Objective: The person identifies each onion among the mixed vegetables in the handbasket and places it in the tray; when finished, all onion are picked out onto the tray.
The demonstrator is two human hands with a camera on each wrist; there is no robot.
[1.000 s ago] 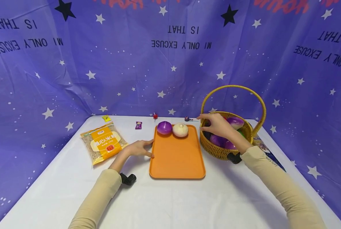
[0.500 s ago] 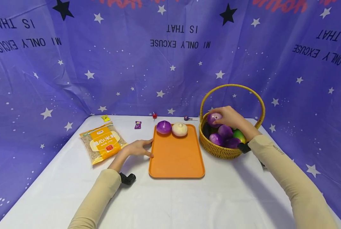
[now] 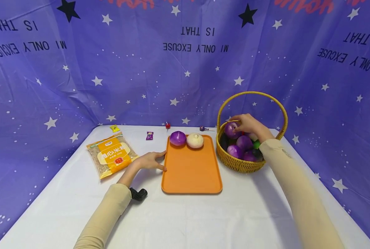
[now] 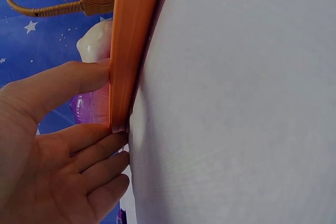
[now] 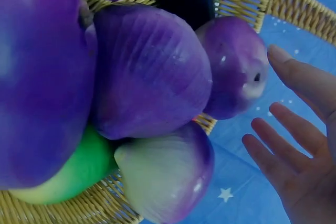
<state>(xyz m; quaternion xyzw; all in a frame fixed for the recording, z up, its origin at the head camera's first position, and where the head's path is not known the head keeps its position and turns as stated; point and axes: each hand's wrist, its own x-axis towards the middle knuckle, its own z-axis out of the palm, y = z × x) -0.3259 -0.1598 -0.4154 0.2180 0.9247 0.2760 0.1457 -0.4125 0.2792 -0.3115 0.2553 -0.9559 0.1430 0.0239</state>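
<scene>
My left hand touches the left edge of an orange tray, thumb and fingertips along its rim, fingers fairly straight in the left wrist view. A purple onion and a white onion sit side by side at the tray's far end. My right hand is over the wicker basket, fingers spread beside a round purple vegetable with a pale patch and dark spot. Around it in the right wrist view are a purple onion, a white-and-purple onion and a green item.
The basket's tall handle arches over its contents. Left of the tray lies a yellow food packet. Small sweets line the back: a yellow one, a purple one, a red lollipop and a dark lollipop.
My right hand has moved from the basket's left rim to the right, behind the round purple vegetable, which now shows in the basket. My left hand has stayed at the tray.
</scene>
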